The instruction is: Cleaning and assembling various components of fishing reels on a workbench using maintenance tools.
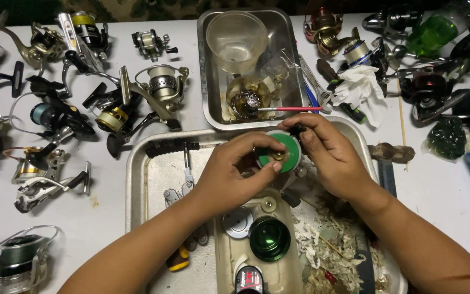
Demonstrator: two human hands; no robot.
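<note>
Both hands work above the large metal tray point(137, 179). The left hand point(229, 174) and the right hand point(327, 152) are each closed in a pinch grip on one green reel spool point(285, 153), held between them over the tray's far edge. Directly behind, a smaller metal tray point(208, 81) holds two clear cups point(236, 38) and one red-handled brush point(289, 109). One green cup-shaped part point(269, 238) lies below the hands. About nine fishing reels point(159, 87) crowd the table's left side.

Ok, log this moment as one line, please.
left hand: holds green reel part | right hand: grips same part | over metal tray | green spool in tray
</note>
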